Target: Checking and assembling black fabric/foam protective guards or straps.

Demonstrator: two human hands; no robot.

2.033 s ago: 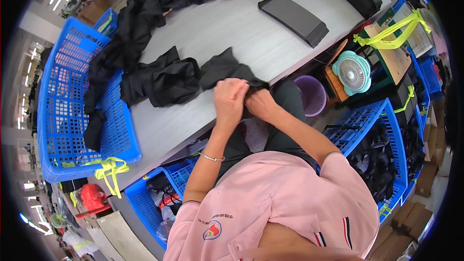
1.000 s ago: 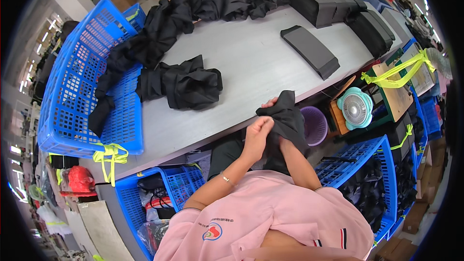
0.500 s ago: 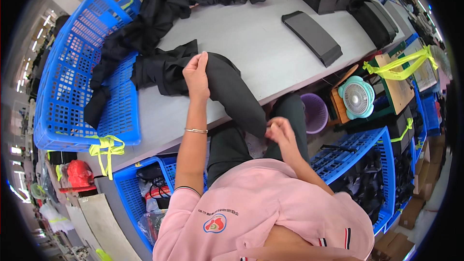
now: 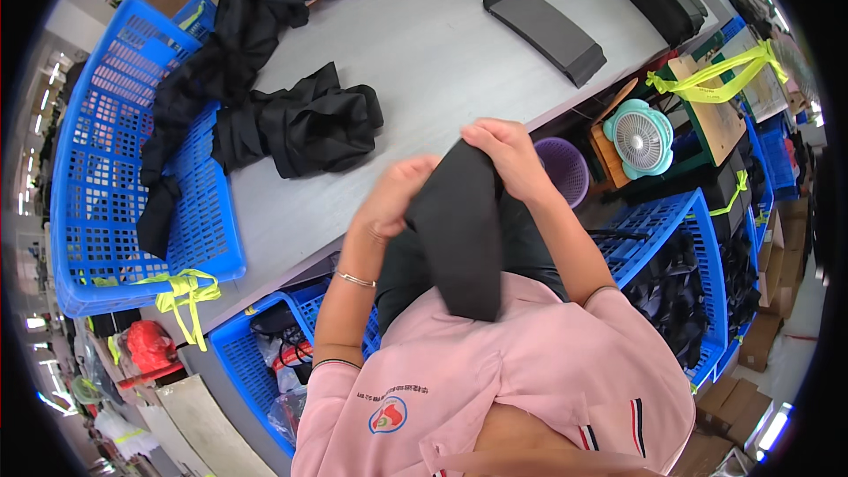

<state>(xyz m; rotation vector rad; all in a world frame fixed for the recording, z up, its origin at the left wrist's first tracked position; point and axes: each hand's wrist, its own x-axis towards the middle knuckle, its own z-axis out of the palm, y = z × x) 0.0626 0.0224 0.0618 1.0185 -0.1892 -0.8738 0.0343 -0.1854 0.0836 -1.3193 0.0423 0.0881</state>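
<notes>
"Where are the hands?"

"Both are raised at the near edge of the long, pale grey bench [image 4: 424,62]. The right hand [image 4: 510,156] pinches the far corner of a flat, smooth black fabric piece [image 4: 464,234] between thumb and fingers."

"And the left hand [image 4: 389,197]?"

"It is at the left edge of that piece, fingers curled and the tips out of sight. It's blurred, so I can't tell whether it grips the fabric or only touches it."

"Where exactly is the piece?"

"Off the bench, hanging between the two hands, above the lap. Its near end, squared and a little blurred, comes down in front of the pink short-sleeved shirt [image 4: 530,362]."

"What is on the bench itself?"

"A crumpled bundle of black cloth [image 4: 309,124] sits left of the hands, well apart from them. Farther left, a long, rumpled run of black fabric [image 4: 216,53] trails down into a blue plastic lattice basket [image 4: 199,230]. On the far right lies a dark grey, oblong panel [image 4: 548,35]."

"Anything beside the bench, to the right?"

"A round purple plastic bin [image 4: 565,175] near the right forearm, and past it a turquoise-rimmed fan [image 4: 643,137]."
</notes>
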